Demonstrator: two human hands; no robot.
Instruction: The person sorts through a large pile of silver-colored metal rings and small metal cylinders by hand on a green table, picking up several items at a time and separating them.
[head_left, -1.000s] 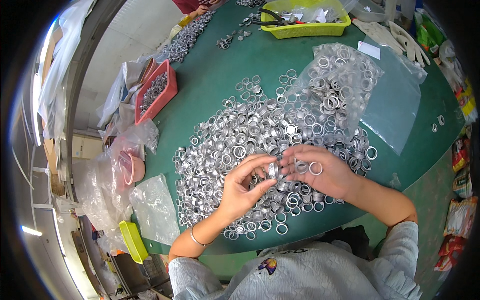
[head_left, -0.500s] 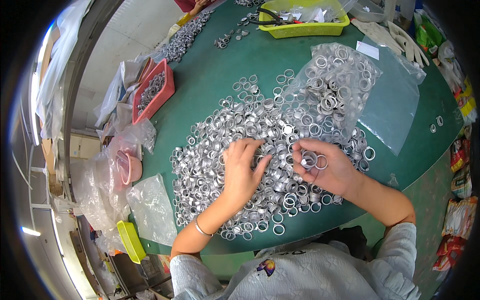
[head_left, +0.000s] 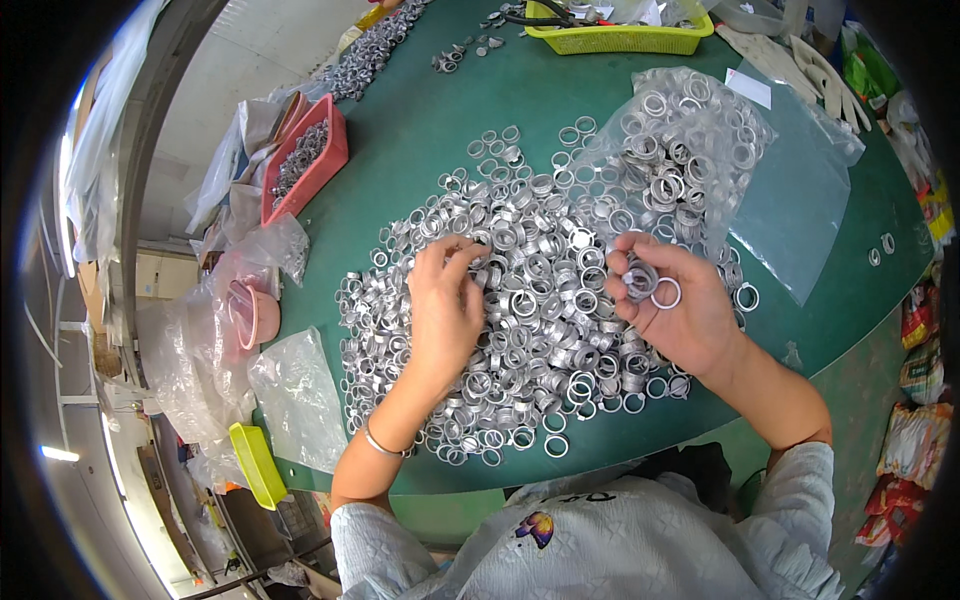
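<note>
A wide heap of silvery metal rings (head_left: 540,340) lies on the green table in front of me. My left hand (head_left: 445,305) reaches over the heap's left part, fingers bent and their tips at the rings near its upper edge. The thumb stands apart from the forefinger, and I see no ring clearly gripped there. At the heap's right side, my right hand (head_left: 680,305) is turned partly palm up. Its curled fingers hold a few metal rings (head_left: 640,278), and one loose ring (head_left: 666,293) hangs against the palm.
Beyond the heap lies a clear plastic bag (head_left: 680,150) filled with rings, beside a flat clear bag (head_left: 800,220). A yellow basket (head_left: 620,42) stands at the back, a red bin (head_left: 335,150) of small parts at the left. White gloves (head_left: 825,80) rest far right.
My left hand has moved left and away from me across the heap. My right hand has shifted slightly right and farther out, still holding rings.
</note>
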